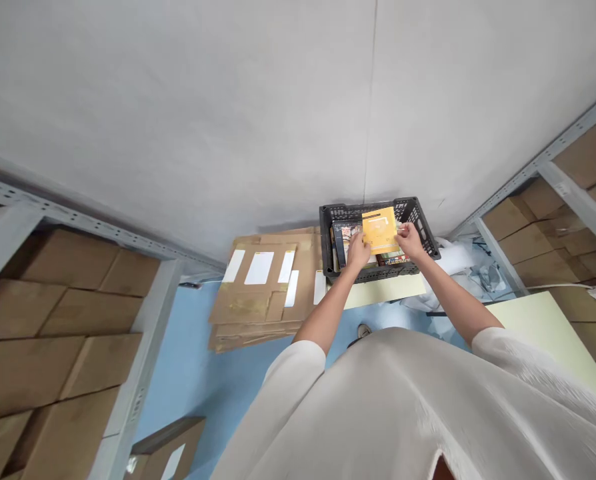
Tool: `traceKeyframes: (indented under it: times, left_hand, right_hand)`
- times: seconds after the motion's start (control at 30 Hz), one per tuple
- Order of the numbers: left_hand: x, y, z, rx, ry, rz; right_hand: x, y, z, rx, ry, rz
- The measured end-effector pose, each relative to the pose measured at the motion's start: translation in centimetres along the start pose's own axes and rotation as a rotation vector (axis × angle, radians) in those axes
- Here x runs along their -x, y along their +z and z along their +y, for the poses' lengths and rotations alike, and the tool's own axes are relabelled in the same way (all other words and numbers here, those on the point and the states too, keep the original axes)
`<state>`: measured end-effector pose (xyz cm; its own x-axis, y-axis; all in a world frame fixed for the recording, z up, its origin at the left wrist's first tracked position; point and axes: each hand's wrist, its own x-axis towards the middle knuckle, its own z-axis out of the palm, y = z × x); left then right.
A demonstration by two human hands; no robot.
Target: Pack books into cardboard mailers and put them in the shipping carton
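Observation:
A thin yellow book (379, 233) is held over a black plastic crate (329, 270), tilted toward me. My left hand (359, 252) grips its lower left edge, fingers closed. On the opposite edge, my right hand (409, 241) pinches the book's right side. Inside the crate, partly covered by the yellow book and my hands, lie several other books, among them one with a dark cover (342, 243) at the left and a colourful one (394, 258) at the lower right.
Flattened cardboard (248, 310) with white labels is stacked left of the crate. Shelves of brown boxes (93, 310) stand at left, more boxes (543, 247) at right. A pale yellow board (553, 333) lies at right; crumpled plastic (483, 273) is behind it. A carton (171, 450) sits on the blue floor.

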<state>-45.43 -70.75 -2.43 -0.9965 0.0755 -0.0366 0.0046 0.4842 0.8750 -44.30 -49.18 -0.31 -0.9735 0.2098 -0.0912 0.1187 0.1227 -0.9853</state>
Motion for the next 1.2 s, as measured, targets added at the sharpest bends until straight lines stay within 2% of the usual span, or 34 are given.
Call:
traceKeyframes:
  times: [0.07,0.17,0.33,0.53,0.63,0.73,0.83,0.97,1.1,1.2]
  left_hand:
    - [-0.2,1.5,1.8,0.08,0.037,-0.005]
    - [0.0,4.8,5.1,0.138,0.095,-0.039]
    - [2.5,12.5,10.7,0.114,0.236,-0.147]
    - [9.0,24.0,15.8,-0.006,0.319,-0.356]
    - [13.0,29.9,17.5,-0.052,0.323,-0.471]
    - [16.7,35.2,18.7,-0.086,0.34,-0.582]
    - [19.8,39.8,19.4,-0.138,0.336,-0.684]
    - [22.5,44.8,20.0,-0.223,0.361,-0.811]
    - [24.0,49.2,20.2,-0.289,0.397,-0.93]
    - [24.7,52.4,20.2,-0.339,0.427,-1.02]
  right_hand:
    - [0.8,-2.8,-0.6,-0.054,-0.024,0.058]
    - [2.6,-7.8,-0.9,-0.082,-0.052,0.137]
    - [7.5,-17.8,0.9,-0.004,-0.101,0.329]
    - [16.4,-29.8,6.3,0.081,-0.019,0.547]
    - [21.6,-35.2,9.4,0.141,0.068,0.601]
    - [26.7,-39.6,12.0,0.238,0.156,0.638]
    - [31.0,-42.9,13.9,0.318,0.255,0.672]
    - [35.2,-45.8,15.9,0.328,0.396,0.709]
    - [37.8,-47.5,18.0,0.325,0.499,0.773]
    - [38.8,-48.6,19.5,0.349,0.565,0.834]
